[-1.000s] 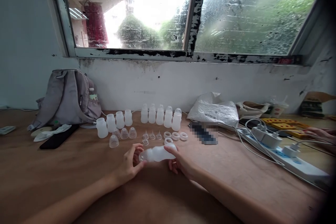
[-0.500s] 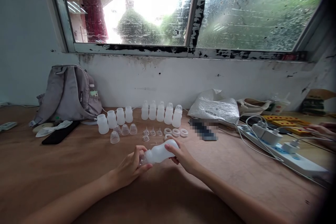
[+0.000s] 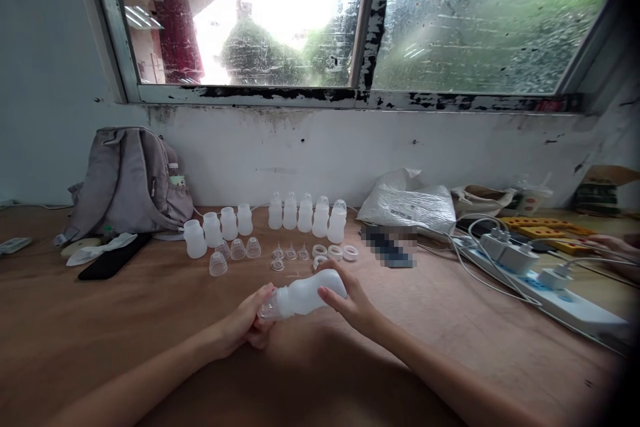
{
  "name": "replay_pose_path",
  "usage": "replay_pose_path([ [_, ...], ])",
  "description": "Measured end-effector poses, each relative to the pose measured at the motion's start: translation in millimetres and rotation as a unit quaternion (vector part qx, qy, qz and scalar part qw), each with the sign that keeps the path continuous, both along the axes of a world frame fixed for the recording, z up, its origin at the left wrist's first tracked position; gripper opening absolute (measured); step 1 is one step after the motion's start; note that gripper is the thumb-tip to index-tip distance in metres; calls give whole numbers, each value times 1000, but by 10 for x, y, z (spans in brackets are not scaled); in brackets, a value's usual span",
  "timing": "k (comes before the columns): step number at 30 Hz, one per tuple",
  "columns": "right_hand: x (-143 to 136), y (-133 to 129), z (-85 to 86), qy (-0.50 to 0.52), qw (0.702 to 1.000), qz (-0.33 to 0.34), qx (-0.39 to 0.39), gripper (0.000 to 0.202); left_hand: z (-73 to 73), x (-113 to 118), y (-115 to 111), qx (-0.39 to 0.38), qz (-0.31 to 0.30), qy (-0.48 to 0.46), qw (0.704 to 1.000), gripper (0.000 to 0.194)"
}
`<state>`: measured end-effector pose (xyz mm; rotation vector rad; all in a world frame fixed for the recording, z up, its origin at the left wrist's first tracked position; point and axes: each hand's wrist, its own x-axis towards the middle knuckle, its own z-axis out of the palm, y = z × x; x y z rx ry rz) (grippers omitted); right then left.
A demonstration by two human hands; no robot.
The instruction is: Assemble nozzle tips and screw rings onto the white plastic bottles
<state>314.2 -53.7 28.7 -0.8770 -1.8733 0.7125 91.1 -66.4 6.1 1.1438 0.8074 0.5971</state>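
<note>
A frosted white baby bottle (image 3: pixel 311 292) lies nearly level between my two hands, its capped end to the left. My left hand (image 3: pixel 245 323) is closed around the clear cap (image 3: pixel 271 305). My right hand (image 3: pixel 353 300) grips the bottle's base, thumb in front and fingers over the top. Just beyond are clear nipples (image 3: pixel 291 251), white rings (image 3: pixel 335 253) and dome caps (image 3: pixel 239 249). Behind these, several bottles without caps (image 3: pixel 212 229) stand at left, and several capped bottles (image 3: pixel 305 215) at right.
A grey backpack (image 3: pixel 127 180) and a black phone (image 3: pixel 114 257) are at the left. To the right lie a white plastic bag (image 3: pixel 407 203), a blurred dark object (image 3: pixel 389 247) and a power strip (image 3: pixel 540 287) with cables. Another person's hand (image 3: pixel 613 250) shows at the far right.
The bottle has tipped closer to level. My left hand has shifted slightly left and turned, its fingers now under the cap. My right-hand fingers have changed position on the base.
</note>
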Motion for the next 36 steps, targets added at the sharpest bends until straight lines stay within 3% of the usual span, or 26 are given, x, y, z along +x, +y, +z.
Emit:
replay_pose_path([
  [3,113,95,-11,91,995,-40,-15,25,-21,-104,90,-1,25,27,999,46],
  [5,204,196,-8,156,984,-83,-25,25,-23,-208,175,105,101,79,986,41],
  [6,245,248,-6,177,978,-103,-28,25,-21,-265,222,181,141,120,966,39],
  [7,280,296,-4,189,974,-120,-33,25,-17,-326,271,262,175,171,933,39],
  [9,322,366,-8,185,971,-144,-47,27,-9,-448,365,405,228,283,839,39],
  [12,311,391,-35,125,978,-151,-68,32,-9,-617,486,534,271,384,703,34],
  [15,252,351,-69,63,985,-142,-74,34,-42,-743,574,607,262,429,616,32],
  [19,189,293,-80,27,989,-121,-85,34,-101,-824,646,632,251,501,535,33],
  [22,173,273,-66,15,989,-116,-89,34,-132,-838,671,626,243,536,512,32],
  [27,169,269,-73,6,989,-111,-95,33,-147,-843,668,623,235,533,522,38],
  [32,134,259,-104,41,988,-94,-119,33,-77,-751,553,656,254,494,511,35],
  [36,37,160,-105,63,983,-41,-165,32,-38,-514,331,704,163,425,546,37],
])
